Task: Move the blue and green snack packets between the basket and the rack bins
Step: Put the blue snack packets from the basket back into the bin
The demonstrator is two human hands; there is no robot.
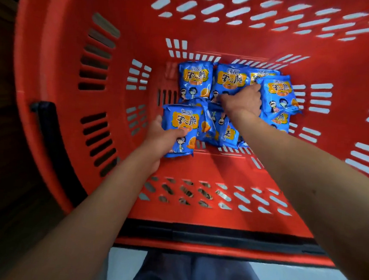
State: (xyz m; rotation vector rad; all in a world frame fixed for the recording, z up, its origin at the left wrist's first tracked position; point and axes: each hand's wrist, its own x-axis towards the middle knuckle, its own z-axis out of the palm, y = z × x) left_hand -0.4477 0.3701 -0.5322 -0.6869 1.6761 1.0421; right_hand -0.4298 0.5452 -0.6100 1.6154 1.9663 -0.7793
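Observation:
I look down into a deep red plastic basket (80,50) with slotted walls. Several blue snack packets lie on its bottom. My left hand (163,138) grips one blue packet (180,128) by its lower left edge, lifted slightly over the pile at the front left. My right hand (244,100) reaches further in and holds another blue packet (278,94) at its left edge, tilted up at the right side. More blue packets (195,80) lie flat behind and between my hands. No green packet or rack bin is in view.
A black handle (215,237) runs along the basket's near rim, and another black handle part (45,129) hangs at its left wall. Dark flooring lies to the left; pale floor and my legs (190,275) show below the basket.

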